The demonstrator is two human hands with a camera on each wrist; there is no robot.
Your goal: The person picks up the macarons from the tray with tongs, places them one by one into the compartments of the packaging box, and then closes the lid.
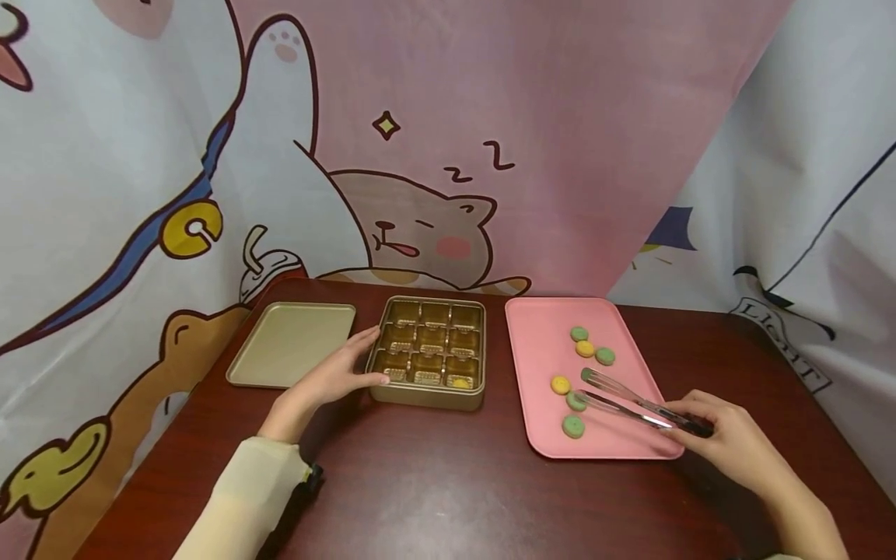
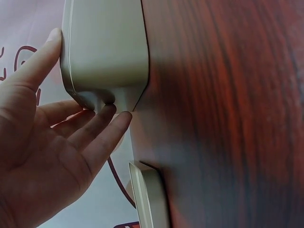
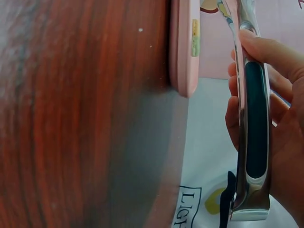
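Holding tongs (image 1: 633, 404) | right hand (image 1: 728, 443) | cookies (image 1: 573, 426): six, seemingly

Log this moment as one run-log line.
left hand: steadies gold box | right hand: grips tongs | tongs tips: at green cookie on pink tray | box: one yellow cookie inside
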